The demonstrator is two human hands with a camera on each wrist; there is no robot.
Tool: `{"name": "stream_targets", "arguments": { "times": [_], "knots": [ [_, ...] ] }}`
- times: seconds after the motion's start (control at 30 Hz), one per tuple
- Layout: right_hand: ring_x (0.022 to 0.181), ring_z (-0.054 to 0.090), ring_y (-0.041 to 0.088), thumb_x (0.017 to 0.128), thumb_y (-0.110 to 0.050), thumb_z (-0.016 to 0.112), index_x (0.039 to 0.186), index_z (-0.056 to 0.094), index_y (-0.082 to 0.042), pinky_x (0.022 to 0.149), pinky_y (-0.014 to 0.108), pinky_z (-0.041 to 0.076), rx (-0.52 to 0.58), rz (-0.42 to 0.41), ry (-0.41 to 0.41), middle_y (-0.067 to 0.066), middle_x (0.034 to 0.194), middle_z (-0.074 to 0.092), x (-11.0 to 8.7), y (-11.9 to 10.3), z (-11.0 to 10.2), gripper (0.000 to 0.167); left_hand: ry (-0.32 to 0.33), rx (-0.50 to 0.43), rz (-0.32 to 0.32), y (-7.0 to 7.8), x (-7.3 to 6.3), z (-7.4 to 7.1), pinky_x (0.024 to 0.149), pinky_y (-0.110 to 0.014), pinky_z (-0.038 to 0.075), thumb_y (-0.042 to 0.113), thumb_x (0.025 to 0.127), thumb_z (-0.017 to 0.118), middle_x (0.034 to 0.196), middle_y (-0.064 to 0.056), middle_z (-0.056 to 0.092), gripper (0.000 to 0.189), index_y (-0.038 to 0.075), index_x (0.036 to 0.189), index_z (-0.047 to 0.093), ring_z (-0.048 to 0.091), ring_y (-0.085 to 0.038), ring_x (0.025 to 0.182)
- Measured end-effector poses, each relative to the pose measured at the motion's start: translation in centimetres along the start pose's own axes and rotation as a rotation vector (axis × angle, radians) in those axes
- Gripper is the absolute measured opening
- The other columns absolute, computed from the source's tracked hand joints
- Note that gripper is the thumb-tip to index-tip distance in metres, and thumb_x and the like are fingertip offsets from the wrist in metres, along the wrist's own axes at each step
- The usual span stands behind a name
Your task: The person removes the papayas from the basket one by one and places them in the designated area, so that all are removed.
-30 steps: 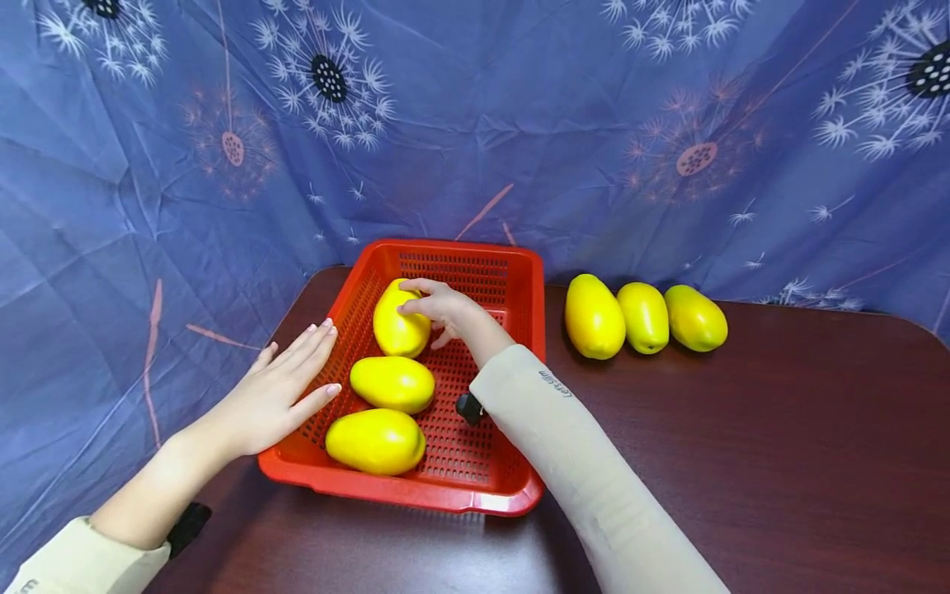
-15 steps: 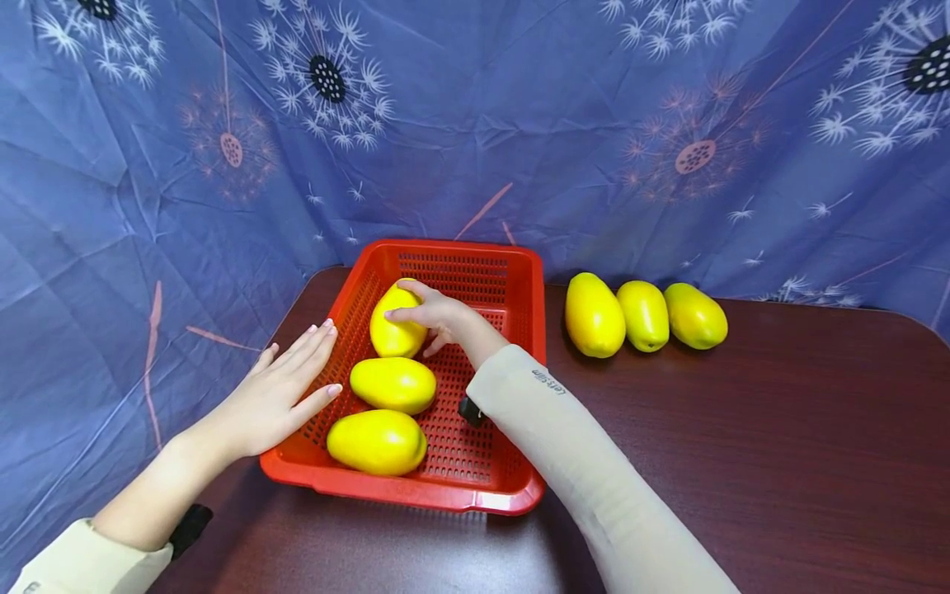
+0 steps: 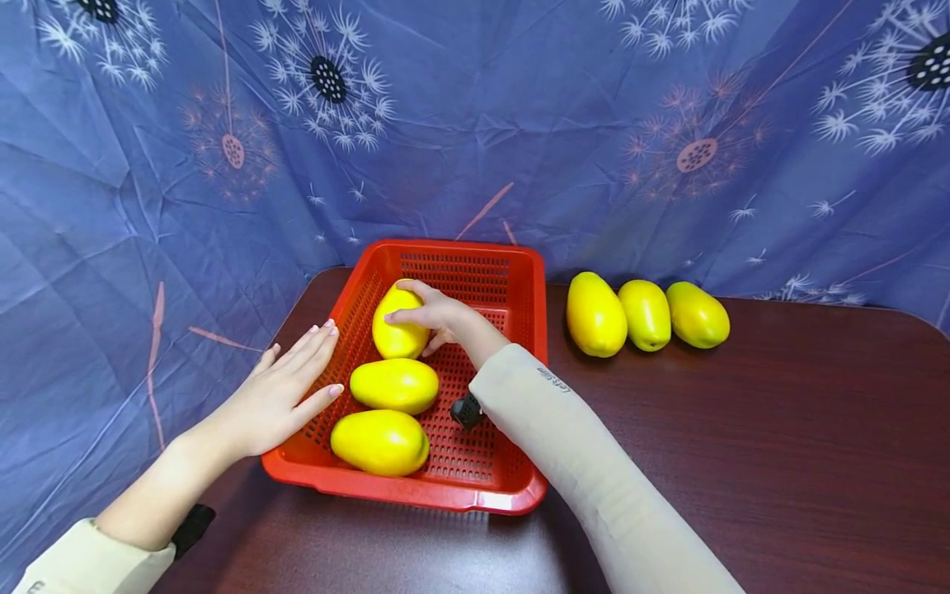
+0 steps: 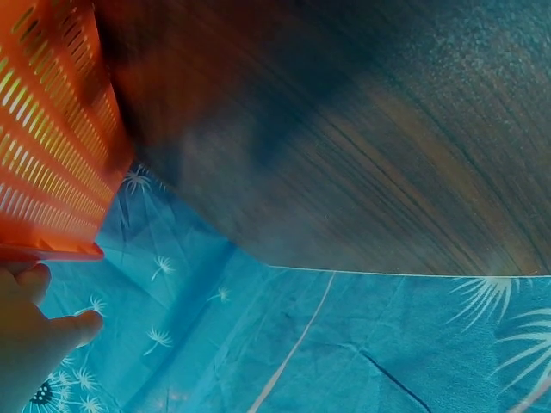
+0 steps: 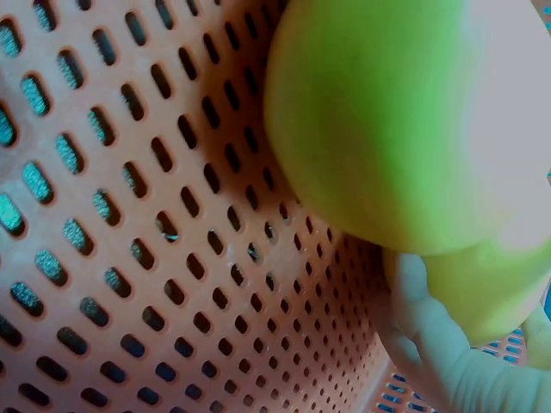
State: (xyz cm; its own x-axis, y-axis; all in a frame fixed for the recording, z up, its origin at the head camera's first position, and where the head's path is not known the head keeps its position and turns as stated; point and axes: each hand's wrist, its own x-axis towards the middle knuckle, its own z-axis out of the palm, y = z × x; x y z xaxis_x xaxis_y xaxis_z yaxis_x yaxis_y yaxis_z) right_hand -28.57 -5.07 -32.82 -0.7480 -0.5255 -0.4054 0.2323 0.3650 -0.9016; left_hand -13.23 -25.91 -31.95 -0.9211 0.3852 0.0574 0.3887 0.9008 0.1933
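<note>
The red plastic basket (image 3: 486,500) holds three yellow mangoes in a column along its left side. My right hand (image 3: 438,317) grips the far mango (image 3: 399,330) from its right, fingers over its top; in the right wrist view fingers (image 5: 435,344) curl against its underside. Just in front lie the middle mango (image 3: 394,385) and the near mango (image 3: 380,443). Against the basket's left rim rests my left hand (image 3: 278,396), flat with fingers straight and holding nothing. The left wrist view shows its fingertips (image 4: 77,327) beside the rim.
Right of the basket on the dark wooden table (image 3: 712,445) stand three more mangoes in a row, the closest being a large mango (image 3: 596,315). A blue dandelion-print cloth (image 3: 475,115) hangs behind and to the left, right at the table's edge.
My right hand has shifted slightly left and its fingers reach further over the far mango. The left hand stays on the rim, and the other mangoes hold their places.
</note>
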Motion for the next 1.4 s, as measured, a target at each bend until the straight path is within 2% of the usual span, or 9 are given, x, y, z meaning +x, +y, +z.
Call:
{"name": "stream_targets", "arguments": {
  "times": [0.1, 0.3, 0.53, 0.9, 1.13, 1.4],
  "knots": [
    [0.107, 0.049, 0.033, 0.087, -0.024, 0.066, 0.144, 0.029, -0.033, 0.070, 0.048, 0.054, 0.003, -0.004, 0.000, 0.008, 0.142, 0.028, -0.1, -0.1, -0.1, 0.069, -0.003, -0.003, -0.002, 0.1, 0.0, 0.0, 0.102, -0.066, 0.012, 0.042, 0.097, 0.043, 0.154, -0.013, 0.015, 0.068, 0.004, 0.149, 0.018, 0.012, -0.032, 0.141],
    [0.114, 0.046, 0.034, 0.087, -0.025, 0.066, 0.144, 0.029, -0.034, 0.079, 0.053, 0.050, 0.033, -0.015, 0.007, 0.006, 0.145, 0.027, -0.6, -0.5, -0.2, 0.069, -0.004, -0.005, -0.002, 0.1, 0.0, -0.2, 0.102, -0.066, 0.012, 0.041, 0.097, 0.043, 0.154, -0.013, 0.015, 0.069, 0.005, 0.149, 0.017, 0.011, -0.032, 0.141],
    [0.115, 0.046, 0.034, 0.086, -0.026, 0.067, 0.144, 0.030, -0.034, 0.074, 0.049, 0.053, 0.029, -0.039, 0.016, 0.006, 0.145, 0.028, -0.8, -0.9, -0.4, 0.069, 0.002, -0.004, 0.002, 0.1, 0.0, 0.0, 0.102, -0.066, 0.012, 0.041, 0.096, 0.044, 0.154, -0.013, 0.016, 0.069, 0.005, 0.149, 0.018, 0.012, -0.032, 0.141],
    [0.110, 0.049, 0.038, 0.088, -0.022, 0.064, 0.143, 0.032, -0.033, 0.079, 0.055, 0.049, 0.148, -0.080, 0.016, 0.007, 0.142, 0.029, -1.4, -2.2, -0.5, 0.064, 0.006, -0.001, -0.001, -0.1, 0.0, 0.0, 0.102, -0.066, 0.012, 0.041, 0.096, 0.044, 0.154, -0.013, 0.017, 0.068, 0.004, 0.148, 0.019, 0.013, -0.033, 0.140],
    [0.109, 0.050, 0.041, 0.089, -0.021, 0.063, 0.143, 0.031, -0.033, 0.077, 0.055, 0.050, 0.178, -0.126, -0.004, 0.008, 0.142, 0.028, -2.5, -3.1, -0.7, 0.064, -0.003, -0.012, -0.006, 0.0, 0.1, 0.1, 0.103, -0.066, 0.010, 0.042, 0.096, 0.044, 0.154, -0.013, 0.016, 0.069, 0.005, 0.149, 0.018, 0.012, -0.032, 0.141],
    [0.114, 0.047, 0.041, 0.089, -0.020, 0.062, 0.143, 0.030, -0.034, 0.082, 0.056, 0.048, 0.224, -0.150, -0.012, 0.008, 0.141, 0.029, -4.1, -4.0, -1.8, 0.065, -0.015, -0.016, -0.012, -0.1, 0.0, -0.1, 0.103, -0.065, 0.010, 0.041, 0.096, 0.044, 0.155, -0.012, 0.014, 0.069, 0.007, 0.149, 0.016, 0.010, -0.031, 0.141]
  ]
}}
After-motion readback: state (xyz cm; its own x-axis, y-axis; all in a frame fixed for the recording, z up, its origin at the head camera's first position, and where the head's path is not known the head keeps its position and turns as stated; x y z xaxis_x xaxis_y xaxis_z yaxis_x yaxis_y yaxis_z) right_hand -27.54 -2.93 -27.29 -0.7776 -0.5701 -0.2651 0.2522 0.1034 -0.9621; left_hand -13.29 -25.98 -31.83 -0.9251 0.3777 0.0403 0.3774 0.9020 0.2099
